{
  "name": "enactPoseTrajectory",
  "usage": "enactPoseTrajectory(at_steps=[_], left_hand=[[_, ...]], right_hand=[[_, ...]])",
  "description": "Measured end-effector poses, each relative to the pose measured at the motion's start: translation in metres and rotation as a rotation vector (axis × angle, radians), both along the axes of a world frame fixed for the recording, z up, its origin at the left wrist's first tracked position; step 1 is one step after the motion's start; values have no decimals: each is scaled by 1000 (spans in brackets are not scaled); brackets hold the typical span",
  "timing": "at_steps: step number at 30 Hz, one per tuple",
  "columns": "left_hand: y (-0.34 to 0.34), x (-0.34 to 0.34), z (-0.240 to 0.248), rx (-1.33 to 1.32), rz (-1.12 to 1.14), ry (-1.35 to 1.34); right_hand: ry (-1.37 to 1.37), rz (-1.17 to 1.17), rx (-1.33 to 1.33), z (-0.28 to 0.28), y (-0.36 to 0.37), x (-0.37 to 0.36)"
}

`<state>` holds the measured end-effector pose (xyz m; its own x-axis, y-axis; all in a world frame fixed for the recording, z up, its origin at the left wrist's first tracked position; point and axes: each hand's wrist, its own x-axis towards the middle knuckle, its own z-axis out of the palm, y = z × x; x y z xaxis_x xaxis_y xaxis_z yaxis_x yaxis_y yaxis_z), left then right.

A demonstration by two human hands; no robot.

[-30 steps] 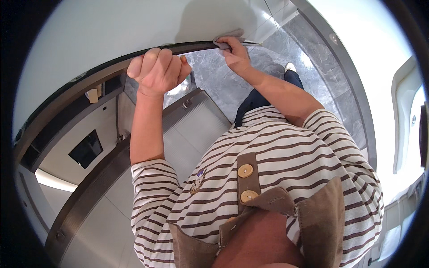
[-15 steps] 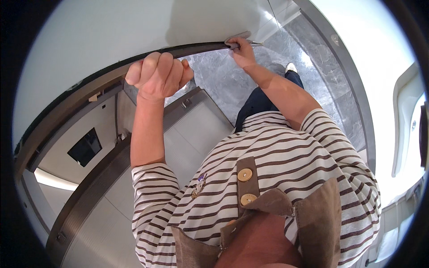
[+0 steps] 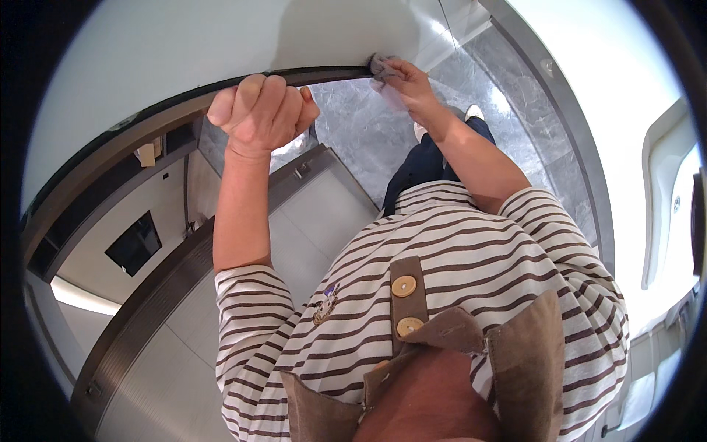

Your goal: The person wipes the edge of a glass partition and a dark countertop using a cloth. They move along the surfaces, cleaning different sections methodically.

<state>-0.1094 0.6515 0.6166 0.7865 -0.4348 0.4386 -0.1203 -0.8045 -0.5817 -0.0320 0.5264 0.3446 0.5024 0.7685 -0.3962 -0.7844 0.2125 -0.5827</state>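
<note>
A tall white door with a dark brown edge curves across the upper part of the head view. My left hand is closed over that edge, knuckles up, its fingertips hidden from me. Farther right, my right hand pinches a crumpled grey cloth between thumb and fingers. The cloth touches the far end of the door's edge, and a loose part of it hangs blurred below the fingers.
A framed door with pale panels and a small latch stands on the left. Beyond it, a dark screen hangs on a wall. Grey marbled floor lies below. A white wall rises on the right.
My right hand has shifted slightly right and down and turned; more of the cloth now bunches out beyond its fingers. My left hand stays on the door edge. A second shoe has come into view.
</note>
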Motion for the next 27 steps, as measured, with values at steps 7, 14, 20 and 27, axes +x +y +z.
enactPoseTrajectory(at_steps=[7,14,20,27], left_hand=[[0,0,-1,36,35,34],[-4,1,-6,22,3,-17],[-6,1,-5,-7,12,1],[0,6,9,-7,-9,-22]], right_hand=[[-482,-153,-85,12,19,-22],[-620,-130,-289,-21,24,-25],[-742,-113,-477,-38,27,-24],[-985,10,-694,-61,30,-7]])
